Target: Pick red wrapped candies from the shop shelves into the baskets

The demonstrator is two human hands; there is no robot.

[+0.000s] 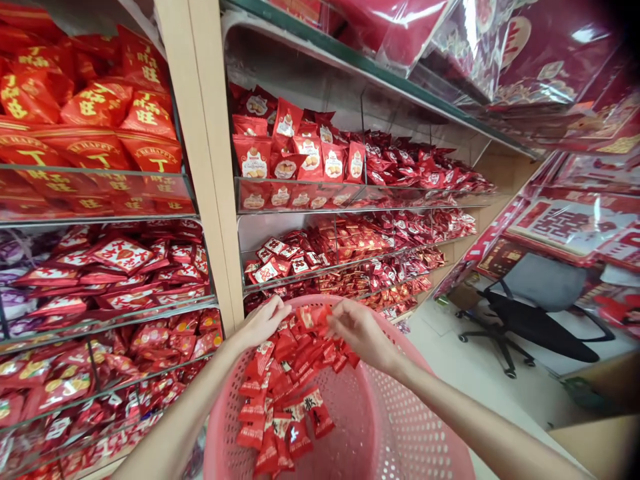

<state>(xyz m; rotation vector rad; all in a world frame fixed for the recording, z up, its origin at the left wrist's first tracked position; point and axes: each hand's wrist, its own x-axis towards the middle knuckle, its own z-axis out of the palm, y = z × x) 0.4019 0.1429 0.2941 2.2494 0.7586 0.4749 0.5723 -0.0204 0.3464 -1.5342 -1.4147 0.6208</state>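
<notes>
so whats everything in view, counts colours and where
basket: one, pink, below the hands
loose packets: many, red, in the basket
large bags: several, red and gold, upper left shelf
shelf packets: many, mostly red, left and centre shelves
purple packets: several, purple, far left
upright panel: one, pale wood, between bays
wrapped goods: several, mostly red, upper right
office chair: one, black and grey, right
floor: one, pale, right
left hand: one, bare, far basket rim
right hand: one, bare, by loose packets
</notes>
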